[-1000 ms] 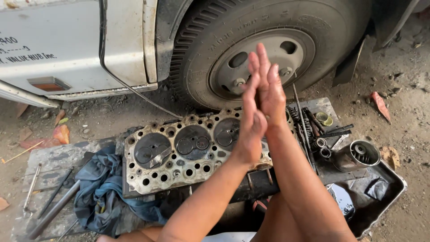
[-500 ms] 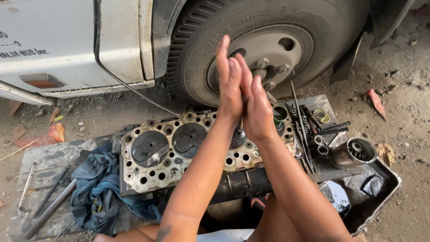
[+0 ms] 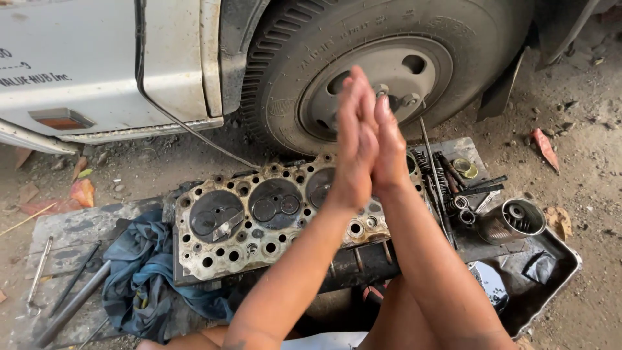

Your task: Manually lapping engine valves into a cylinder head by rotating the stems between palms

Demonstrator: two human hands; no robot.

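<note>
My left hand (image 3: pixel 353 139) and my right hand (image 3: pixel 391 152) are pressed palm to palm, fingers straight and pointing away from me. They hover over the right part of a dirty cylinder head (image 3: pixel 259 220) that lies face up on a board, showing round combustion chambers with valves. Whether anything sits between the palms is hidden. Both forearms cover the head's right end.
A truck wheel (image 3: pixel 363 84) and white body panel stand just behind. A blue rag (image 3: pixel 142 272), metal rods (image 3: pixel 71 304) and a wrench (image 3: pixel 39 272) lie at left. Valve springs and small parts (image 3: pixel 453 181), a metal cylinder (image 3: pixel 515 220) and a tray (image 3: pixel 564 259) lie at right.
The two palms have slid against each other, the left hand moving forward and back along the right. The joined hands shifted slightly left over the head.
</note>
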